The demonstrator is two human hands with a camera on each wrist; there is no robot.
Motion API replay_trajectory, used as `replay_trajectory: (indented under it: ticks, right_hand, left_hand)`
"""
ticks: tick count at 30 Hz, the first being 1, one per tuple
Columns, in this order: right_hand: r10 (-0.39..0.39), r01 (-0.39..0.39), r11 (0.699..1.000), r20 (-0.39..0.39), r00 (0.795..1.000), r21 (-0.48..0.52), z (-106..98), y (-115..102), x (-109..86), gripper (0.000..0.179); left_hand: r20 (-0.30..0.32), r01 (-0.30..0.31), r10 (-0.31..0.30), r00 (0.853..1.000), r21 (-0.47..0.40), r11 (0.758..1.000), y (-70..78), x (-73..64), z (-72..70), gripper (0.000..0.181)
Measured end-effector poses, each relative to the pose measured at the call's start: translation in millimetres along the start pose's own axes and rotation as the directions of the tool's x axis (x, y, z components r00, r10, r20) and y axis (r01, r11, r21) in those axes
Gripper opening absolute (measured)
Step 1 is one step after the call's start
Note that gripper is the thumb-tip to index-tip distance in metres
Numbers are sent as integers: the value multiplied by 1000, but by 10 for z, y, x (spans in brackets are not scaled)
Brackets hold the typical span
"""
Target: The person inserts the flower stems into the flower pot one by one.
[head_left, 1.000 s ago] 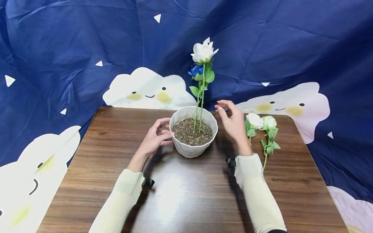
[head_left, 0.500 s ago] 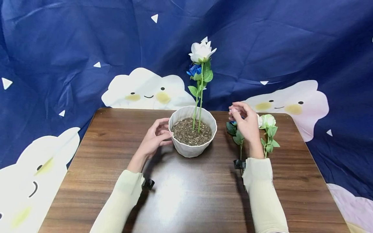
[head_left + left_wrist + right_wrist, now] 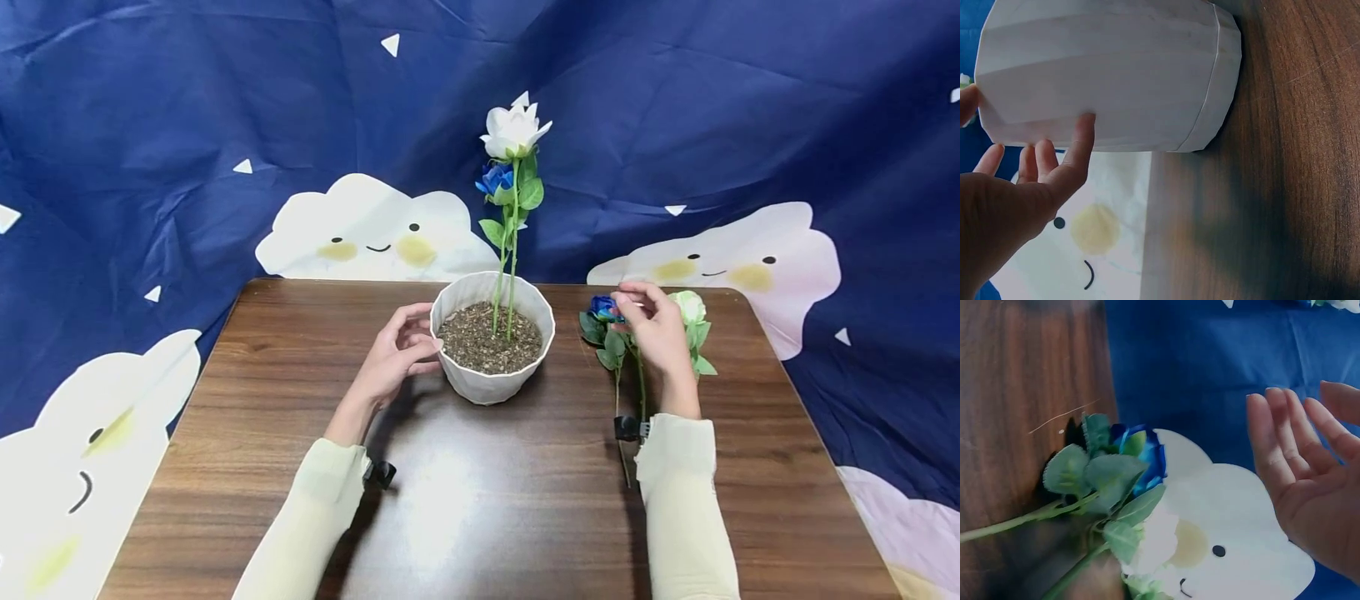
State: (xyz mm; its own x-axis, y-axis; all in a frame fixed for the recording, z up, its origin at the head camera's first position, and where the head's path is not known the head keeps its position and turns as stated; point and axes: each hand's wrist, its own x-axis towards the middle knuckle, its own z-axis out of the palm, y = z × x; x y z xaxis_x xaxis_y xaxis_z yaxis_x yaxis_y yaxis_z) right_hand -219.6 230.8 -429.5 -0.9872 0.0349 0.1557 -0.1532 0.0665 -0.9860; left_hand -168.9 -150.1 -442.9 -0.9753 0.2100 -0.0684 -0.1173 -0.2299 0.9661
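In the head view my left hand [image 3: 392, 354] holds the left side of a white faceted flowerpot [image 3: 491, 385], thumb at the rim and bent fingers against the outer wall. Fingertips touching the pot wall [image 3: 1129, 81] show in the left wrist view. Out of the pot's soil [image 3: 480, 342] rise a white rose [image 3: 513, 132] and a blue rose [image 3: 495, 178], both upright. My right hand [image 3: 660, 333] hovers over flowers lying at the right, fingers loosely bent and nothing between them. Beside it lie another blue rose [image 3: 602, 308] and a pale green-white rose [image 3: 688, 307]; a white bloom [image 3: 1154, 540] shows in the right wrist view.
The brown wooden table [image 3: 510, 517] ends at its back edge against a blue backdrop [image 3: 225, 83] printed with white clouds. Stems of the lying roses run toward the front under my right wrist. A small black camera [image 3: 628, 428] sits on that wrist.
My right hand has moved right, away from the pot and over the lying roses, uncovering the lying blue rose. My left hand stays at the pot; the view has shifted slightly.
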Motion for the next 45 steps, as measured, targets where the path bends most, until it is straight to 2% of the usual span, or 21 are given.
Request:
replay_trajectory:
  ticks: [8, 15, 18, 22, 28, 34, 41, 45]
  right_hand:
    - [93, -93, 996, 3, 996, -11, -119, 121, -96, 24]
    - [193, -194, 980, -14, 981, -46, -279, 256, -175, 15]
    - [228, -228, 969, -15, 974, -94, -355, 321, -201, 25]
    - [274, -275, 956, -27, 961, -105, -439, 403, -237, 39]
    - [331, -334, 934, -51, 942, -122, -530, 503, -295, 33]
    - [394, -402, 891, -81, 916, -210, -574, 586, -332, 41]
    - [443, -426, 820, -48, 895, -383, -576, 693, -354, 52]
    - [482, -453, 801, -27, 876, -391, -561, 714, -352, 53]
  left_hand:
    - [0, 1, -1, 1000, 8, 1000, 7, -13, 6, 64]
    - [-1, -1, 1, 1000, 11, 1000, 12, -11, -5, 63]
    - [-3, -1, 1, 1000, 15, 1000, 13, -11, -3, 63]
    - [-5, -5, 5, 1000, 20, 1000, 16, -12, 4, 63]
    - [-8, -9, 9, 1000, 20, 1000, 13, -13, 12, 63]
    - [-13, -10, 10, 1000, 19, 1000, 5, -6, 9, 62]
    - [-13, -4, 4, 1000, 19, 1000, 16, -17, 11, 63]
    - [-14, -1, 1, 1000, 22, 1000, 27, -23, 20, 63]
